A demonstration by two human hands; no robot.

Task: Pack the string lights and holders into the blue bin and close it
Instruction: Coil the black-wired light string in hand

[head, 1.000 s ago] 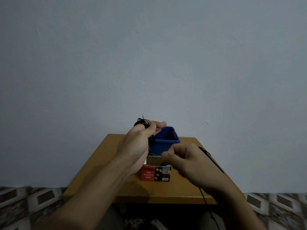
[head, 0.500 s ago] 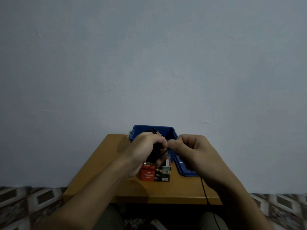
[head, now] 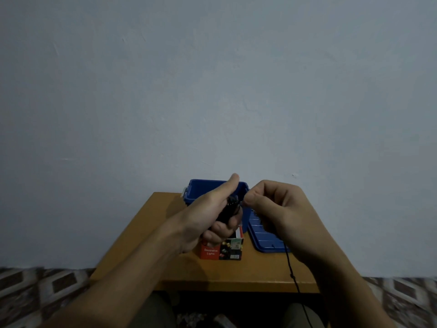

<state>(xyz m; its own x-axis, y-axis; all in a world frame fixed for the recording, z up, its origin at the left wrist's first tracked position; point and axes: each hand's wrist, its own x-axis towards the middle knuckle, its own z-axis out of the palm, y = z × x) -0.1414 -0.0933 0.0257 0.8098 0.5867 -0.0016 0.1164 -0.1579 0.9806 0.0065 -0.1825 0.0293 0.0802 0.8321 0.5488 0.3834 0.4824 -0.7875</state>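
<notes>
Lights in hand, bin open, nothing packed that I can see.

My left hand (head: 208, 209) curls its fingers round a dark, knotty bundle of string lights (head: 230, 207), thumb straight up. My right hand (head: 279, 209) pinches the thin black cord (head: 292, 273), whose tail hangs over the bench (head: 146, 245) edge. Behind them the blue bin (head: 203, 189), glossy hard plastic, stands open, its ribbed lid (head: 262, 235) flat beside it. A printed card carton (head: 221, 250) sits in front. I see no holders, and the bin's inside is hidden.

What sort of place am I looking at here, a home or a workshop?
Probably a home room, not a workshop: a small wooden table against a bare painted wall, patterned floor tiles, and a box of decorative lights by a blue bin.
</notes>
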